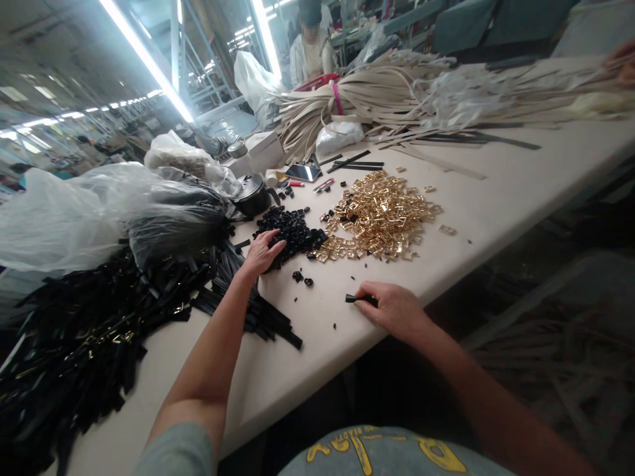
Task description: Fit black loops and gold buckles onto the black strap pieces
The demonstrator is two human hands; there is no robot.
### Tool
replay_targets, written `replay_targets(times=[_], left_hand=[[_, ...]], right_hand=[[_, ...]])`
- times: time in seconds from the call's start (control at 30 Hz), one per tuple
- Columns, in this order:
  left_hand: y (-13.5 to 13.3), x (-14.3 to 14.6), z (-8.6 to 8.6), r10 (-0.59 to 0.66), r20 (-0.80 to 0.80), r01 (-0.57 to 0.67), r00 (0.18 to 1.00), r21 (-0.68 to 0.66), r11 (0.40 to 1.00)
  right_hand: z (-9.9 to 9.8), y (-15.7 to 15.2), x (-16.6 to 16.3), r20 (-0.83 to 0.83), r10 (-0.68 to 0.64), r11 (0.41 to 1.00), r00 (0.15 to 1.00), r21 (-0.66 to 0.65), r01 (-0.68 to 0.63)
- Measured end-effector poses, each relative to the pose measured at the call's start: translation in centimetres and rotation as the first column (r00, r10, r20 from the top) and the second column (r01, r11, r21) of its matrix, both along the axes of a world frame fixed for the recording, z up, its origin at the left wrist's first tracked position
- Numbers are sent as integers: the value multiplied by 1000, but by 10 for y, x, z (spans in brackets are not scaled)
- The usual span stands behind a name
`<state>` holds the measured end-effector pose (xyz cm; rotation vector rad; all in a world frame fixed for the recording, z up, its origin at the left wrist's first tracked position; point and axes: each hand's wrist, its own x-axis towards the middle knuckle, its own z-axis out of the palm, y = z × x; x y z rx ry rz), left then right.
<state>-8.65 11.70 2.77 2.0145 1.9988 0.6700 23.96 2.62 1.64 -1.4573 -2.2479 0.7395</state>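
Note:
My left hand (262, 252) reaches into a pile of small black plastic pieces (292, 231), its fingers curled on them. My right hand (391, 307) rests near the table's front edge, pinching the end of a short black strap (356, 299). Beside the black pile lies a heap of gold metal buckles (380, 215). A few loose black pieces (301, 277) lie between my hands. A long mass of black straps (99, 330) stretches along the left side of the pale table (496, 192).
Clear plastic bags (89, 211) bulge at the left. Bundled cream straps (377, 99) and a few black strips (352, 162) lie at the back, with a phone (303, 172) and a dark pot (251, 192). A seated person (312, 49) is across the table.

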Motion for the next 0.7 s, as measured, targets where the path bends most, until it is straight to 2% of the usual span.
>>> replay_targets(times=[0.1,0.2,0.37,0.53,0.7], left_hand=[[21,12,-9,23,2,-23,1000,-48,999],[18,28,-15,-42,-31,41,999,-38,998],[-22,34,-14,-209,-37,207,977,-40,977],[-63,26,-11,-284,-61,281,957,-56,958],[-90,28,-7,-342,-38,343,939,10,939]], right_hand=[[0,0,1,8,-8,1000,1000,-4,8],[0,-1,1,6,-10,1000,1000,-5,10],[1,-2,0,-8,-3,1000,1000,14,3],[-2,-4,0,-24,-15,999,1000,28,16],[-4,-4,1,-18,-10,1000,1000,10,10]])
